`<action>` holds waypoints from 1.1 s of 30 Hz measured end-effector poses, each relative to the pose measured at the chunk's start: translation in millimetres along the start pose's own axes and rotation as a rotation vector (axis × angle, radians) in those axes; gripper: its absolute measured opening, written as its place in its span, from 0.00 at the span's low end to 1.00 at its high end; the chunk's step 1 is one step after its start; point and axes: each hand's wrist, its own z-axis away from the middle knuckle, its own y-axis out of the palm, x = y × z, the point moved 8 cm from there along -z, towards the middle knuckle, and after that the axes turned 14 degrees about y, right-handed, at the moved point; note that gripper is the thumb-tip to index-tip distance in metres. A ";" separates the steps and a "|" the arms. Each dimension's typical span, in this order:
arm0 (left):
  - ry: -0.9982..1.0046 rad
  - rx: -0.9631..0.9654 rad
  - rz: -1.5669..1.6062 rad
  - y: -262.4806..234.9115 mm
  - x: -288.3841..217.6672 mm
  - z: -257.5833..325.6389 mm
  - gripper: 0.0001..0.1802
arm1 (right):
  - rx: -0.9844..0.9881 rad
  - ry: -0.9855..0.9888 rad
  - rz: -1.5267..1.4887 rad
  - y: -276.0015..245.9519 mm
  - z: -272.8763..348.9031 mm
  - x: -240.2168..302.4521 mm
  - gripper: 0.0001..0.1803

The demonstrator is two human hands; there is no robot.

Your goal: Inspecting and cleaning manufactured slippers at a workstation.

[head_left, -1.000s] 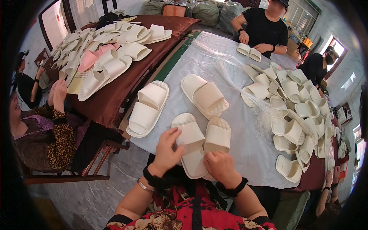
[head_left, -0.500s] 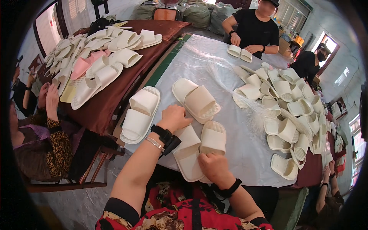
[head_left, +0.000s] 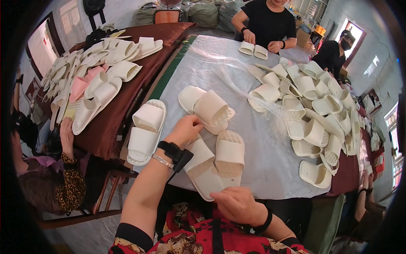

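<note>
Two cream slippers lie toe-away in front of me: a left slipper (head_left: 203, 163) and, overlapping its edge, a right slipper (head_left: 229, 161) with a small dark mark at its heel. Beyond them, another pair of slippers (head_left: 207, 106) rests partly stacked, tilted. My left hand (head_left: 186, 129) is closed, its fingertips against the near side of that stacked pair; what they pinch, if anything, is hidden. Just off the heels of the near slippers, my right hand (head_left: 239, 206) is curled closed at the table's front edge. Its grip is hidden too.
Another slipper pair (head_left: 146, 131) lies end to end at the left table edge. A heap of cream slippers (head_left: 315, 106) with clear plastic strands (head_left: 275, 120) covers the right side. More slippers (head_left: 99, 95) lie on a brown-covered table (head_left: 110, 133). A co-worker (head_left: 270, 25) handles slippers opposite.
My right hand has come off the right slipper's heel, toward me. My left hand has moved slightly toward the stacked pair, whose top slipper has turned. The view has shifted a little.
</note>
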 end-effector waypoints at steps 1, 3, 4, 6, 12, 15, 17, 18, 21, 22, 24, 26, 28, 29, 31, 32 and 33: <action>-0.011 0.031 0.081 3.6 -4.8 0.4 0.08 | -0.010 0.008 -0.001 -5.8 -1.7 8.2 0.20; 0.055 0.080 0.161 12.9 -14.5 -1.4 0.08 | 0.081 -0.156 -0.125 -10.4 -7.0 34.6 0.21; 0.113 0.119 0.245 19.0 -22.3 -2.4 0.09 | 0.067 -0.148 -0.122 -12.2 -5.7 37.7 0.21; 0.149 0.078 0.222 20.3 -27.0 -9.5 0.09 | 0.206 -0.090 -0.117 -3.7 -3.0 38.2 0.23; 0.250 -0.098 0.109 16.1 -39.5 -15.2 0.11 | 0.058 -0.038 0.202 2.9 7.7 -4.1 0.15; 0.225 0.000 0.065 16.7 -50.9 -4.4 0.10 | 0.049 0.141 0.226 -6.7 10.4 -34.2 0.13; 0.212 0.054 0.052 18.5 -46.3 1.0 0.09 | -0.053 0.142 0.322 -12.2 15.0 -43.4 0.13; 0.206 0.025 0.055 14.2 -43.0 2.3 0.09 | -0.030 0.147 0.305 -9.3 16.3 -47.0 0.13; 0.166 -0.001 0.070 3.5 -36.0 8.6 0.09 | -0.014 0.133 0.309 -1.1 22.3 -50.4 0.13; 0.156 0.006 0.081 1.7 -34.0 10.9 0.09 | 0.005 0.132 0.297 1.8 24.0 -51.0 0.13; 0.155 0.004 0.078 -2.5 -31.4 12.5 0.10 | 0.028 0.120 0.293 7.1 25.7 -48.5 0.18; 0.164 0.003 0.074 -3.0 -28.9 15.8 0.11 | 0.120 0.132 0.297 12.9 26.2 -41.1 0.18; 0.183 -0.009 0.079 -4.7 -28.1 17.6 0.11 | 0.204 0.142 0.308 21.1 28.1 -36.9 0.19; 0.183 -0.011 0.078 -5.2 -28.0 18.6 0.11 | 0.274 0.084 0.310 28.9 32.4 -30.5 0.20; 0.139 0.009 0.096 -4.8 -25.7 20.4 0.11 | 0.379 -0.052 0.302 41.0 41.2 -20.3 0.24; 0.149 0.007 0.095 -4.7 -26.7 19.5 0.11 | 0.372 -0.053 0.310 42.8 42.5 -20.3 0.24; 0.135 0.005 0.119 -2.8 -24.4 19.8 0.11 | 0.378 -0.090 0.251 44.8 45.1 -15.3 0.23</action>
